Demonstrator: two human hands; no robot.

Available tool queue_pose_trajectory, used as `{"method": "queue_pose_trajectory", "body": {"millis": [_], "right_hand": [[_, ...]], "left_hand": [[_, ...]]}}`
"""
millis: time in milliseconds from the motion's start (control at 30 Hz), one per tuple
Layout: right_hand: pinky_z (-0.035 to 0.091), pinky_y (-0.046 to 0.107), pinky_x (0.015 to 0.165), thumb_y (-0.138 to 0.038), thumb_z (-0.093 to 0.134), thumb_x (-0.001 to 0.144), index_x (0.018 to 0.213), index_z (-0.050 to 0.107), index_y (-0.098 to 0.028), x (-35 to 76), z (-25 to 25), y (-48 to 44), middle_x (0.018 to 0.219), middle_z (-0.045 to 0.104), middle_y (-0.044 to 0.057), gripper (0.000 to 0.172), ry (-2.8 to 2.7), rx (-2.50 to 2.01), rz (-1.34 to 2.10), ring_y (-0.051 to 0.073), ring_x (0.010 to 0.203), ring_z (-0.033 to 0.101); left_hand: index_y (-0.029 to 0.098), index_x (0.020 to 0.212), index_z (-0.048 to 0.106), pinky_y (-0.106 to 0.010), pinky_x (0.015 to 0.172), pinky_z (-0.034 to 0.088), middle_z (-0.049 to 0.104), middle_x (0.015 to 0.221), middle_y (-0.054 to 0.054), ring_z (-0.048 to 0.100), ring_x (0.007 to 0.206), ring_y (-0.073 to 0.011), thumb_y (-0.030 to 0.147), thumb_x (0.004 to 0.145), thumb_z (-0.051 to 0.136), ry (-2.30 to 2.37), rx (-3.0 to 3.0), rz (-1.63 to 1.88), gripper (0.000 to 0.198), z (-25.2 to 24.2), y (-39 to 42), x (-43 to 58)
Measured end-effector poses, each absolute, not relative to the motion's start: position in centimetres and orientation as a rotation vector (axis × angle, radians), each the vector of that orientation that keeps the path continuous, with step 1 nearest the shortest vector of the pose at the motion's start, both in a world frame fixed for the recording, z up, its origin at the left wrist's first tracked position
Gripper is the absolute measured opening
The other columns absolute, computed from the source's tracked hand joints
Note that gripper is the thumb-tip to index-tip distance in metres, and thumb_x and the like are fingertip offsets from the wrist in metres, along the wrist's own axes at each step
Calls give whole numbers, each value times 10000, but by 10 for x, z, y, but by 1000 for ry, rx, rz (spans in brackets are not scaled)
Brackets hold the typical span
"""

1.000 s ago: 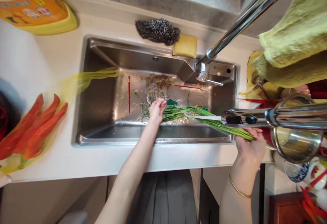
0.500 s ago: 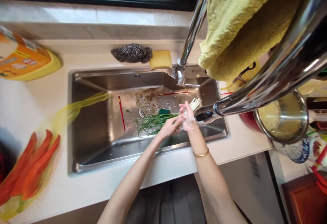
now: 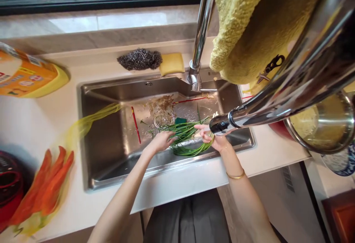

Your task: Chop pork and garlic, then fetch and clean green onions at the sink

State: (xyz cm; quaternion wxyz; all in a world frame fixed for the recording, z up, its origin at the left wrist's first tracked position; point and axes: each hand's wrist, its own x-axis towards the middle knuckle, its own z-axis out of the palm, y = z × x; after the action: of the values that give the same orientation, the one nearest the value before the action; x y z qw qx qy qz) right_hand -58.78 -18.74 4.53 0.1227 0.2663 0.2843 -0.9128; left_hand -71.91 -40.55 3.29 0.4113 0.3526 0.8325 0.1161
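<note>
A bunch of thin green scallions (image 3: 188, 130) lies across the sink, white ends to the right, some stalks bowed down toward the front wall. My right hand (image 3: 217, 139) is closed round the bunch near the white ends, partly hidden by the tap's spray head (image 3: 222, 123). At the leafy side, my left hand (image 3: 162, 141) has its fingers curled on the green leaves. Brown and pale peelings (image 3: 162, 108) are heaped by the drain, beside a dark green piece (image 3: 181, 120) behind the leaves.
The steel sink (image 3: 104, 143) holds two red sticks, one at the left (image 3: 135, 125). A steel-wool scourer (image 3: 140, 59) and yellow sponge (image 3: 172, 64) sit behind it. Orange-red peppers (image 3: 46, 184) lie left, near an orange bottle (image 3: 24, 75). A yellow towel (image 3: 238, 32) hangs over the tap; right, a metal bowl (image 3: 330, 121).
My left hand has moved left along the leaves, away from my right hand. My right hand has shifted right and down under the spray head. The stalks have spread and bowed toward the front.
</note>
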Motion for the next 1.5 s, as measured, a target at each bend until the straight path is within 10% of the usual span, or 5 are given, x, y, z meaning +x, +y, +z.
{"method": "queue_pose_trajectory", "body": {"millis": [133,500,767,1067,1500], "right_hand": [[252,191,404,-347,513,725,804,611,-120,-592,42,-197,636,592,29,260,793,578,-2594,29,397,271],[306,205,438,-178,465,664,735,579,-129,-587,40,-196,619,628,40,143,1166,430,-2341,64,442,395],[307,189,417,-280,516,738,858,621,-127,-582,38,-184,665,629,33,221,1126,528,-2310,33,410,330],[324,184,379,-246,585,669,514,423,-185,-546,28,-133,421,378,-77,232,1165,1462,-2842,36,354,302],[383,213,409,-256,569,689,638,498,-188,-558,27,-166,518,467,-50,111,1272,1388,-2648,48,378,351]], "left_hand": [[193,1250,449,-281,879,394,543,1202,-70,522,1048,-179,419,874,330,1689,797,1035,455,61,-346,-711],[88,857,596,-162,405,343,624,584,-21,548,414,-94,260,717,555,1371,543,1210,226,59,-319,-691],[92,835,635,-235,621,466,670,774,-86,618,693,-158,365,703,589,1979,252,1469,306,26,-325,-721],[135,1259,422,-455,976,253,338,1354,-194,333,1223,-302,179,792,461,2859,641,276,472,-42,-320,-717],[139,861,647,-329,786,380,641,902,-149,572,904,-250,289,753,553,2323,800,205,207,-84,-261,-699]]}}
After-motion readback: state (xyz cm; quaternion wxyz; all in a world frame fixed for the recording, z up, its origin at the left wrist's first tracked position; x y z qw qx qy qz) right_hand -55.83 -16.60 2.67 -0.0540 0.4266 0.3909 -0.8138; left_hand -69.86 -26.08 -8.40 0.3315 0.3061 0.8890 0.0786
